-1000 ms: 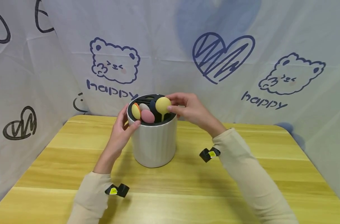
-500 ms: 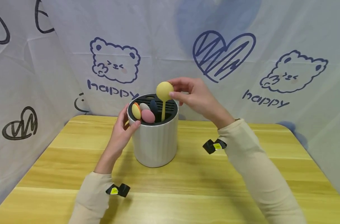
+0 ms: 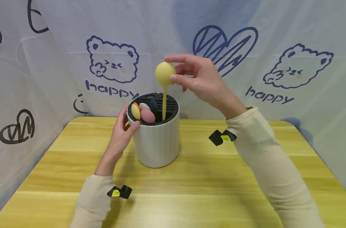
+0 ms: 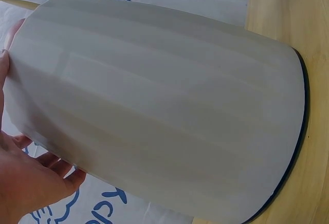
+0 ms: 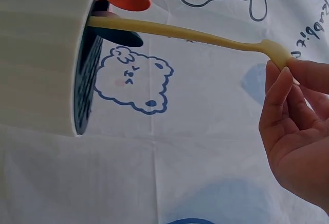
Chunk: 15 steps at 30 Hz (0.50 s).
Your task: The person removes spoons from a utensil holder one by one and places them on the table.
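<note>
In the head view a white ribbed utensil holder (image 3: 156, 145) with a black slotted top stands upright on the table. My left hand (image 3: 120, 136) grips its upper left side, thumb at the front of the rim. My right hand (image 3: 202, 77) pinches the round head of a yellow spoon (image 3: 164, 74) above the holder. The spoon hangs nearly upright, its handle's lower end still inside the front opening. In the right wrist view the spoon's handle (image 5: 180, 33) runs out of the holder to my thumb and fingers. Pink (image 3: 147, 116), grey, dark blue and yellow-orange spoon heads stick out beside it.
The wooden table (image 3: 218, 190) carries the holder near its back edge. Behind and at the sides hangs a white cloth (image 3: 167, 28) printed with bears, hearts and words.
My right hand has risen with the yellow spoon, drawing most of its handle up out of the holder. My left hand has stayed on the holder.
</note>
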{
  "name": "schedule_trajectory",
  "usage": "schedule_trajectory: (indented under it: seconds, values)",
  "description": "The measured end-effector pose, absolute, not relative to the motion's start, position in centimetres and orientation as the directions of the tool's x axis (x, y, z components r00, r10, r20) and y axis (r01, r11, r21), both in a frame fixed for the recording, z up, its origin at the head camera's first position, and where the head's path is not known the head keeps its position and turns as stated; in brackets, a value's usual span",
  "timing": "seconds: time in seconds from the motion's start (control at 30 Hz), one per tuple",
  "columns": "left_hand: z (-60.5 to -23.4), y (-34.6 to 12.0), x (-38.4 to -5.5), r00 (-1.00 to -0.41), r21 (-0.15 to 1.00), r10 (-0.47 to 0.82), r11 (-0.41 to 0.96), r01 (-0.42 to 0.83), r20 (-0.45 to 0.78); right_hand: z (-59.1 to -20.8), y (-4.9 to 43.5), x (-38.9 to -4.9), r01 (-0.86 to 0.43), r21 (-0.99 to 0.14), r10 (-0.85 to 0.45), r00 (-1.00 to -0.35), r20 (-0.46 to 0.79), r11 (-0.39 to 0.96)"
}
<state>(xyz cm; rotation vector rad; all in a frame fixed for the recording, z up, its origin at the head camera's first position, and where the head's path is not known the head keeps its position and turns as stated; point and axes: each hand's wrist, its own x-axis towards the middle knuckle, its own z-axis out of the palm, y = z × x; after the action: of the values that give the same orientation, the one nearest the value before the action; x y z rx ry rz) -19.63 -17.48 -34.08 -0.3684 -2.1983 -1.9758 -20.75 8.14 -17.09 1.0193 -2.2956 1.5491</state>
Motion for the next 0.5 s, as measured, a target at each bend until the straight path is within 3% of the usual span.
schedule_trajectory:
  seconds: [0.5]
  values:
    - [-34.0, -17.5, -19.8, -0.959, 0.954, 0.078, 0.101, 0.281, 0.274, -14.8, 9.1, -20.2, -0.629, -0.762, -0.357, -0.755, 0.550, 0.156]
